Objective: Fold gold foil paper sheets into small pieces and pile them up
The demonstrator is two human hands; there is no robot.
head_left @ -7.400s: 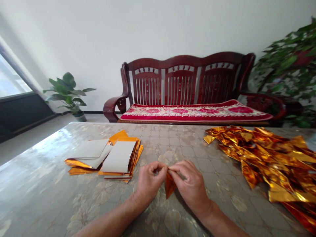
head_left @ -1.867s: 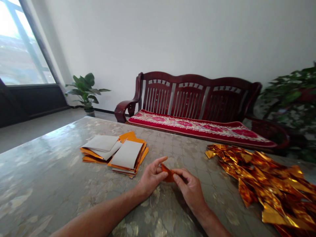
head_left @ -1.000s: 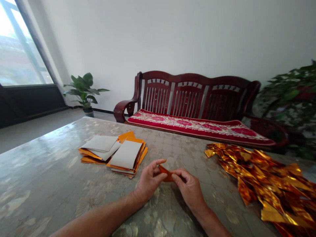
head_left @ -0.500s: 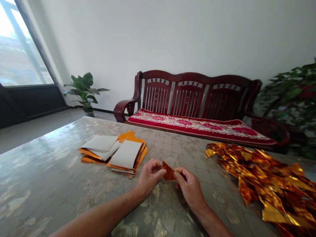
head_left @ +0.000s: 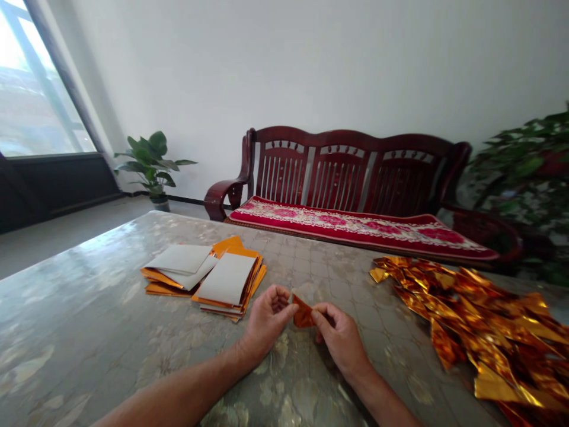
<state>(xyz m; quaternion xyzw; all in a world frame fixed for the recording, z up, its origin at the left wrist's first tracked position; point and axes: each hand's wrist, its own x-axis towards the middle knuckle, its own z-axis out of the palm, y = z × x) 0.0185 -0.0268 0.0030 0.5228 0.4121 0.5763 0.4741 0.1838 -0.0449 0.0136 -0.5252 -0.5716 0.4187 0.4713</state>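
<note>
Between my two hands is a small folded piece of orange-gold foil paper (head_left: 303, 312), held just above the table. My left hand (head_left: 271, 317) pinches its left edge between thumb and fingers. The right corner is gripped by the thumb and forefinger of my right hand (head_left: 340, 333). Left of my hands lie two overlapping stacks of foil paper sheets (head_left: 227, 279), with white backs up and orange edges showing. A large heap of folded gold foil pieces (head_left: 484, 332) spreads over the table at the right.
The table (head_left: 111, 320) has a glossy, flower-patterned cover. Beyond its far edge stands a dark red wooden bench (head_left: 340, 172) with a red floral seat mat (head_left: 355, 228). One potted plant (head_left: 153, 160) is at the left, and leafy greenery (head_left: 528, 178) fills the right edge.
The foil piece has shifted slightly, and its upper point sits a little lower between my fingers. Both hands keep their pinch and have barely moved.
</note>
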